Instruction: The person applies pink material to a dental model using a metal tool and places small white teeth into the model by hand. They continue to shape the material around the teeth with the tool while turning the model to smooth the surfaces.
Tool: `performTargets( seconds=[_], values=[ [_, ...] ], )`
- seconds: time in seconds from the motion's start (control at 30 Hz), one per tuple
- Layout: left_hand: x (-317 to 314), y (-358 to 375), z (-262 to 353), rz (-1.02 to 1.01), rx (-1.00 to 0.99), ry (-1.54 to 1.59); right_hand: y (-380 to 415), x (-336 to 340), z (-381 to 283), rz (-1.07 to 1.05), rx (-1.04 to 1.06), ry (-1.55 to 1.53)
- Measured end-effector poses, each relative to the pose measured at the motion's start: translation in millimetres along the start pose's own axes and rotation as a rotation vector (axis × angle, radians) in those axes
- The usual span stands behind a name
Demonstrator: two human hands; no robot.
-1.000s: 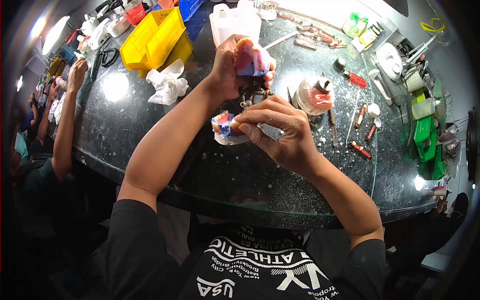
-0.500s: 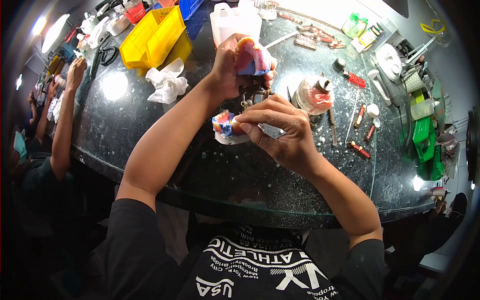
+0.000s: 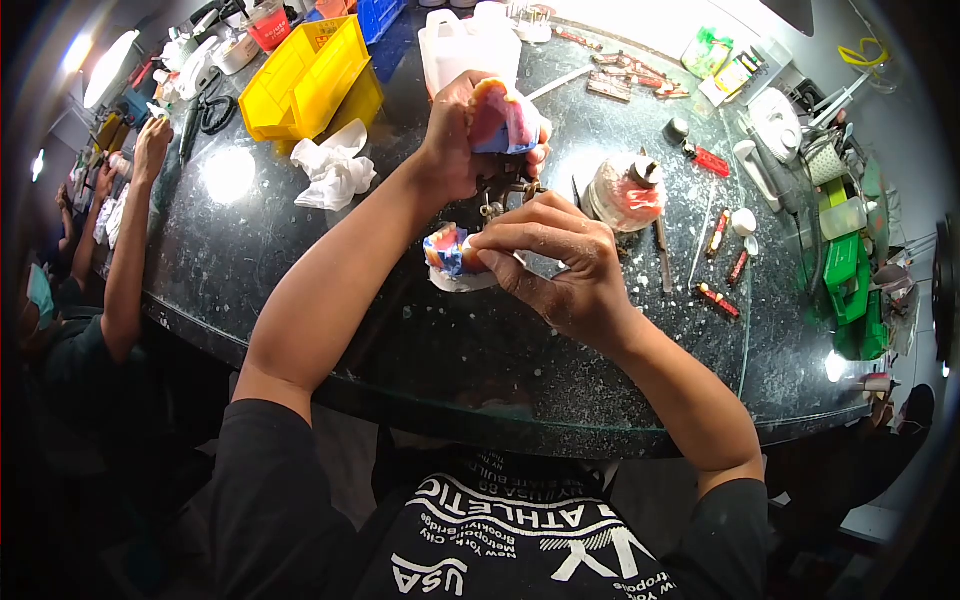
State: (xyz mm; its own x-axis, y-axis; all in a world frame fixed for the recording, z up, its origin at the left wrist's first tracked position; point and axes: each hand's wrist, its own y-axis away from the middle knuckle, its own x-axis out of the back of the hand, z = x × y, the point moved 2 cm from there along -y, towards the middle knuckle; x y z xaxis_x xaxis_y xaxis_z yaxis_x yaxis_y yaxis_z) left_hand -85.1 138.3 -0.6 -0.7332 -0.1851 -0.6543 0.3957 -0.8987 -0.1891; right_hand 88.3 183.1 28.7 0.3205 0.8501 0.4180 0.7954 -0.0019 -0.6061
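My left hand (image 3: 455,140) is closed around the raised upper half of a dental articulator. It carries an upper dental model (image 3: 505,120) with pink wax, pale teeth and a blue base. Below, the lower dental model (image 3: 447,250), blue and pink with teeth on a white base, rests on the bench, joined by the metal articulator frame (image 3: 493,208). Thumb and forefinger of my right hand (image 3: 570,255) pinch together at the right side of the lower model. A small whitish bit shows at these fingertips, too small to name for certain.
On the dark bench (image 3: 400,345) stand a yellow bin (image 3: 305,80), crumpled tissue (image 3: 335,175), a white jug (image 3: 465,50) and another pink-and-white model (image 3: 625,195). Red strips of teeth (image 3: 718,300), a knife (image 3: 663,255) and a red-handled tool (image 3: 710,160) lie rightward. A co-worker's arm (image 3: 130,240) is at left.
Almost nothing differs. My left hand and the upper model have shifted very slightly; my right fingers stay at the lower model.
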Motion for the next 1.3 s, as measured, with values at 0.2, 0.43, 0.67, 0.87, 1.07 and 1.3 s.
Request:
performTargets(
  seconds=[0.2, 0.43, 0.67, 0.87, 1.07, 1.3],
  values=[
    [-1, 0, 0, 0.011, 0.037, 0.004, 1, 0, 1, -0.006, -0.009, 0.004],
    [-12, -5, 15, 0.236, 0.262, -0.055, -10, 60, -13, 0.241, -0.017, 0.064],
    [-62, -81, 34, 0.257, 0.265, -0.630, 59, 194, -5, 0.521, -0.175, 0.192],
    [-74, -160, 20, 0.134, 0.227, -0.911, 99, 209, 11, 0.336, -0.208, 0.418],
    [-96, -180, 4, 0.179, 0.283, -1.020, 99, 213, 1, 0.263, -0.102, 0.573],
    [-107, -184, -7, 0.357, 0.392, -1.132, 101, 214, 2, 0.333, -0.151, 0.516]
  ],
)
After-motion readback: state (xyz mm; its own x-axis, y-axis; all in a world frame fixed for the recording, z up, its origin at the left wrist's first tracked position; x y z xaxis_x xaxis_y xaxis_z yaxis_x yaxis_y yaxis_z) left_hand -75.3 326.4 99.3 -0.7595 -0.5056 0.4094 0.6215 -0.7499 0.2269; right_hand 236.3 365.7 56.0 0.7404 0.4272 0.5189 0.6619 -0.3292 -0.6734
